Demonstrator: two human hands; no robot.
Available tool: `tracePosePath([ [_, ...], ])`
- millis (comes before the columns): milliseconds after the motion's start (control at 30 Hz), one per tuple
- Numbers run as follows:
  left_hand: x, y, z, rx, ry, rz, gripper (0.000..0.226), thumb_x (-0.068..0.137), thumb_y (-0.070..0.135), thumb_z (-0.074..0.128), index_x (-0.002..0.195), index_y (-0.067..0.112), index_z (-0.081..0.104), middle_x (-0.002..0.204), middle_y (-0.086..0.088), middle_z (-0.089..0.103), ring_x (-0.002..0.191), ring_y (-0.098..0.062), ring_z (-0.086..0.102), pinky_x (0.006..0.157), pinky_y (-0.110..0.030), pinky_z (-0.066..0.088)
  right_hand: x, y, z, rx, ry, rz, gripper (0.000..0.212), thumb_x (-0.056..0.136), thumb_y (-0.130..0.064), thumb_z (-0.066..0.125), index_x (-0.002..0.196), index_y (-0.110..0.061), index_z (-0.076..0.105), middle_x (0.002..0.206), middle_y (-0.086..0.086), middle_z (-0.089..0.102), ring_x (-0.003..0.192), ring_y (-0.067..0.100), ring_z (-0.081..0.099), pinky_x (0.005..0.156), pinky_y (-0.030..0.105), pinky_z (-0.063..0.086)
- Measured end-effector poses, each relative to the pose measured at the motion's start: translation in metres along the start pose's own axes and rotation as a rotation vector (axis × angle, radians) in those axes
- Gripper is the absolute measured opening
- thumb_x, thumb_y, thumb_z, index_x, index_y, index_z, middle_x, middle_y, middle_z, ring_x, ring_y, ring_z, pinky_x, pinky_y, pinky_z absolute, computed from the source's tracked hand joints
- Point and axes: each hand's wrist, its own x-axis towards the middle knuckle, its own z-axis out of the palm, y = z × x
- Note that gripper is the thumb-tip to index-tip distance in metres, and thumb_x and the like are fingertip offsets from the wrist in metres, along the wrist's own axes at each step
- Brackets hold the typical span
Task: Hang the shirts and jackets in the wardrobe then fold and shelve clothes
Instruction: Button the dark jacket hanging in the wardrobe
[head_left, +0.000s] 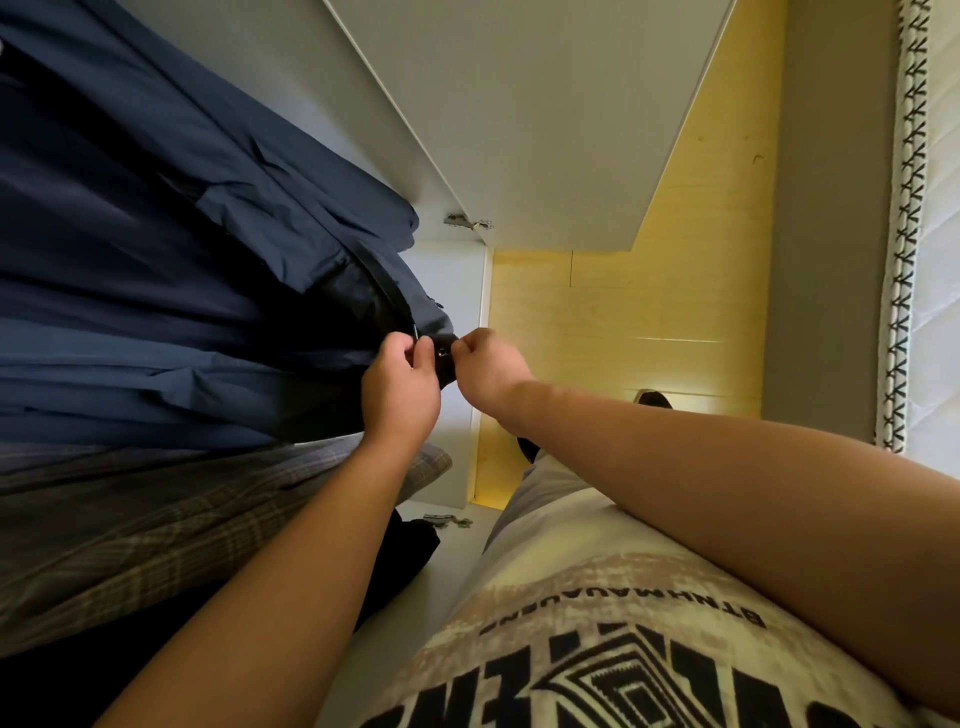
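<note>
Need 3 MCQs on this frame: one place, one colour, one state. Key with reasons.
1. Where is the plaid garment? A on a chair; B beside the jacket; C in a basket.
2. Jacket colour? A navy; B red; C white.
3. What do the left hand and right hand do? A hang idle; B hold a hanger; C pinch the jacket's lower edge.
Key: B, the plaid cloth hangs against the jacket; A, its fabric is dark blue; C, both hands' fingers close on the hem.

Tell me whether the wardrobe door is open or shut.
Open. The white wardrobe door stands swung out on its hinge, leaving the navy jacket hanging inside exposed.
</note>
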Motion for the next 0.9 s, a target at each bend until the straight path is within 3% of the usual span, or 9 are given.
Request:
tracePosePath([
  [167,0.007,0.008,-0.009,0.029,0.072,0.079,0.020,0.103,0.031,0.052,0.089,0.016,0.050,0.074,0.014,0.049,0.065,-0.002,0.046,0.051,-0.019,0.029,0.002,-0.016,-0.002,-0.063,-0.003,-0.097,0.037,0.105,-0.030,0.029,0.087,-0.008,0.052,0.092,0.017,0.062,0.083,0.034,0.057,0.071,0.037,0.046],
  [333,0.015,0.011,-0.019,-0.002,0.065,0.068,0.021,0.102,0.030,0.054,0.086,0.015,0.052,0.074,0.012,0.051,0.066,-0.002,0.047,0.053,-0.019,0.030,0.007,-0.028,0.003,-0.022,0.065,-0.093,0.046,0.107,-0.033,0.027,0.104,-0.002,0.060,0.093,0.015,0.060,0.083,0.030,0.053,0.074,0.035,0.043],
  [400,0.018,0.010,-0.020,0.070,0.091,0.020,0.022,0.102,0.030,0.054,0.087,0.014,0.051,0.074,0.009,0.049,0.065,-0.010,0.047,0.053,-0.022,0.029,0.008,-0.028,0.012,0.160,0.108,-0.005,0.042,0.106,-0.032,0.032,0.107,-0.004,0.063,0.102,0.018,0.066,0.088,0.031,0.060,0.081,0.038,0.051],
  [467,0.021,0.009,-0.020,0.124,0.095,-0.083,0.022,0.103,0.029,0.052,0.090,0.011,0.052,0.083,0.000,0.052,0.076,-0.024,0.053,0.063,-0.029,0.036,0.008,-0.027,0.022,0.248,0.135,0.071,0.040,0.106,-0.030,0.036,0.107,-0.004,0.065,0.104,0.019,0.068,0.095,0.035,0.063,0.089,0.043,0.053],
  [533,0.023,0.009,-0.016,0.139,0.081,-0.188,0.021,0.103,0.028,0.052,0.092,0.010,0.052,0.092,-0.007,0.055,0.091,-0.033,0.058,0.071,-0.034,0.038,0.009,-0.024,0.030,0.235,0.163,0.122,0.040,0.106,-0.030,0.037,0.105,-0.004,0.066,0.097,0.015,0.066,0.090,0.034,0.061,0.083,0.039,0.053],
  [700,0.025,-0.001,-0.012,0.131,0.084,-0.237,0.019,0.103,0.027,0.051,0.097,0.009,0.054,0.099,-0.009,0.059,0.104,-0.037,0.062,0.074,-0.036,0.039,0.014,-0.017,0.042,0.032,0.181,0.121,0.034,0.105,-0.030,0.039,0.098,-0.008,0.064,0.086,0.008,0.061,0.088,0.030,0.063,0.068,0.028,0.040],
  [800,0.031,-0.007,-0.015,0.154,0.054,-0.238,0.023,0.102,0.026,0.052,0.107,0.005,0.059,0.115,-0.018,0.064,0.110,-0.040,0.060,0.078,-0.034,0.038,0.015,-0.015,0.046,-0.296,0.145,0.020,0.022,0.101,-0.023,0.039,0.095,-0.014,0.059,0.076,0.002,0.048,0.067,0.020,0.052,0.053,0.025,0.032],
  [833,0.030,-0.008,-0.015,0.144,0.027,-0.248,0.024,0.103,0.026,0.052,0.109,0.004,0.059,0.117,-0.019,0.064,0.111,-0.040,0.059,0.078,-0.034,0.037,0.015,-0.014,0.045,-0.389,0.128,0.016,0.023,0.101,-0.020,0.038,0.105,-0.015,0.060,0.077,0.002,0.048,0.067,0.019,0.051,0.055,0.023,0.032],
  [900,0.023,-0.012,-0.015,0.095,-0.067,-0.211,0.023,0.104,0.026,0.050,0.105,0.004,0.058,0.109,-0.018,0.062,0.106,-0.037,0.059,0.077,-0.032,0.037,0.018,-0.007,0.043,-0.487,0.085,0.051,0.035,0.102,-0.015,0.032,0.125,-0.012,0.057,0.100,0.008,0.060,0.092,0.026,0.061,0.069,0.026,0.037],
])
